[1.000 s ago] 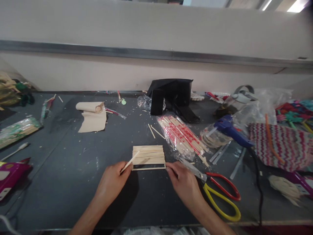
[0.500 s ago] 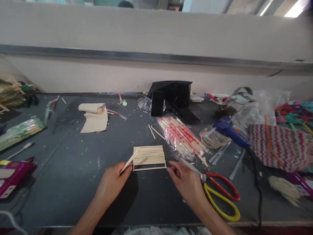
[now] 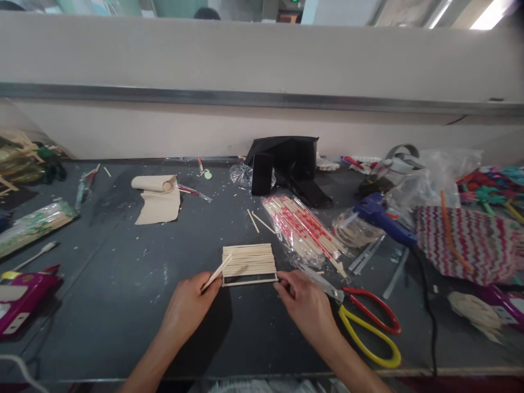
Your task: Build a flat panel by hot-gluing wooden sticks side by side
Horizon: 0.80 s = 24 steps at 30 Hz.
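Observation:
On the dark table before me lies a small panel of wooden sticks (image 3: 249,259), laid side by side in a rectangular frame with a gap above its near stick. My left hand (image 3: 189,305) is closed on a loose wooden stick (image 3: 218,271), which slants up over the panel's left side; its fingers are at the near left corner. My right hand (image 3: 306,301) has its thumb and forefinger pinched at the near right corner of the panel. Just right of that hand lie scissors (image 3: 370,322) with one red and one yellow handle.
Plastic-wrapped chopsticks (image 3: 301,229) lie beyond my right hand, with a blue glue gun (image 3: 385,221) and clear glue sticks (image 3: 367,255) farther right. A black phone (image 3: 262,173) stands at the back. Rolled beige material (image 3: 158,199) lies back left, a purple box (image 3: 28,300) at far left.
My right hand has shifted slightly left, its fingertips now closer on the panel's near right corner. The left hand still holds the stick, almost unmoved.

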Available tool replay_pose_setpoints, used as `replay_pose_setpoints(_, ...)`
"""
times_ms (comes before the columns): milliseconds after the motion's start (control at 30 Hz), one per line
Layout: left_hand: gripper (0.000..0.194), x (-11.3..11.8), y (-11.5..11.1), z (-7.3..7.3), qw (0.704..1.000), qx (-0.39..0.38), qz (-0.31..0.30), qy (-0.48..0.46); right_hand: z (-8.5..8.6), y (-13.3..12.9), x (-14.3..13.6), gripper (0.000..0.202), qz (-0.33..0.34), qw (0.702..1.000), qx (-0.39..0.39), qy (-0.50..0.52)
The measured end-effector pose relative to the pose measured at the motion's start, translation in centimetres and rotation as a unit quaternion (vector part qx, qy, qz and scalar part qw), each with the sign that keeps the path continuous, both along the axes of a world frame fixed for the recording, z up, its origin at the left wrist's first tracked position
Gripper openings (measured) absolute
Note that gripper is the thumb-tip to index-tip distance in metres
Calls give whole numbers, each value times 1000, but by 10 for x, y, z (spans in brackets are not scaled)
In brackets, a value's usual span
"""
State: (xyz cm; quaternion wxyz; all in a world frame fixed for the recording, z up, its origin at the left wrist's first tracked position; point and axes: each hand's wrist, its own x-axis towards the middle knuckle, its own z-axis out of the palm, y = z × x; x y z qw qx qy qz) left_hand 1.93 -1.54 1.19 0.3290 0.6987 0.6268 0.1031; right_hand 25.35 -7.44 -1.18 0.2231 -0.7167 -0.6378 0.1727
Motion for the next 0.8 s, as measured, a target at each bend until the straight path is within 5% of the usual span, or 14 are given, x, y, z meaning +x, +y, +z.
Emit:
replay_pose_setpoints(233,40,-7,-8,3,998,27,16,-51,7,-6,13,14,-34,999,25,28)
replay_pose_setpoints(633,34,34,-58,11,975,-49,-152,-154,19,-29,-6,34,80,983,80,145)
replay_pose_setpoints(800,28,34,-46,6,984,35,-116,-132,32,-27,17,26,120,975,158,97)
